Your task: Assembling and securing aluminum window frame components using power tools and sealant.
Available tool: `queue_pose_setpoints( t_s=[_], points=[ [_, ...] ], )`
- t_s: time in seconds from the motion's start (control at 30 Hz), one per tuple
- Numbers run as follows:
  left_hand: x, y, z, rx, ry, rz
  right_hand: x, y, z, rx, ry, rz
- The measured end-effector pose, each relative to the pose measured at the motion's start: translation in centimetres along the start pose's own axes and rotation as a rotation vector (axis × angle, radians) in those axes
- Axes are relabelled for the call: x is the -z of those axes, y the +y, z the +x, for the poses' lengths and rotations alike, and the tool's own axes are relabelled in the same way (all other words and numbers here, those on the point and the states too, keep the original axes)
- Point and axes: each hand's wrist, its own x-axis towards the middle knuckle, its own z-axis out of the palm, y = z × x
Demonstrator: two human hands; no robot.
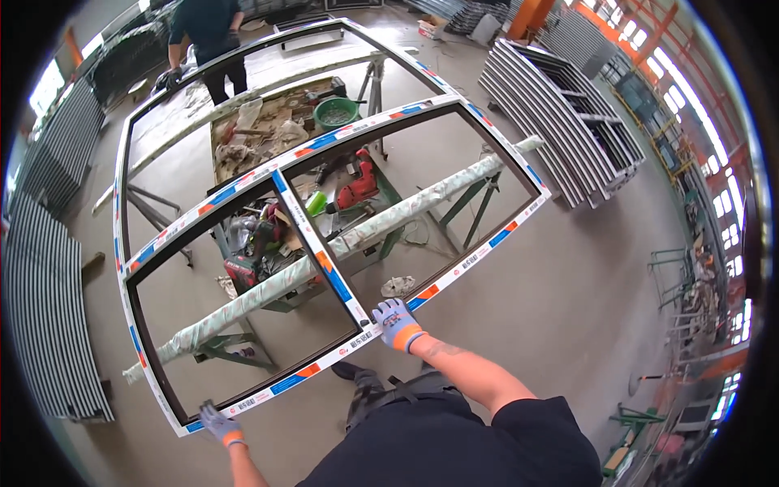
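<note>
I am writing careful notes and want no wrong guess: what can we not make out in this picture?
In the head view:
Right hand: palm and any grip below the frame, hidden by the hand itself.
Left hand: palm side, hidden behind its back.
Co-worker: head, cut off by the upper edge.
Green basin: contents, too small to identify.

Stacked frames (531,114) rest near an orange pillar (531,18)
</note>
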Motion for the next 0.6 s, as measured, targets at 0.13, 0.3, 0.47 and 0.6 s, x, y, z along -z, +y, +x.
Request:
queue_pose_setpoints(
  t_s=[0.13, 0.3, 0.47, 0.6],
  points=[
    [6.9, 16.3, -9.9, -0.283, 0.285, -0.422, 0.8, 8.4, -9.6, -0.016, 0.369, 0.092],
    [14.7, 39.3, -21.5, -0.721, 0.367, -0.713, -10.6, 27.0, -27.8, -0.674, 0.239, 0.440],
    [21.4, 61.8, -30.8, -1.070, 0.313, -0.792, -23.4, 43.3, -50.2, -1.374, 0.075, 0.727],
    [24.1, 76.6, -36.1, -1.235, 0.288, -0.726, -24.8, 51.4, -61.9, -1.541, 0.220, 0.776]
  ],
)
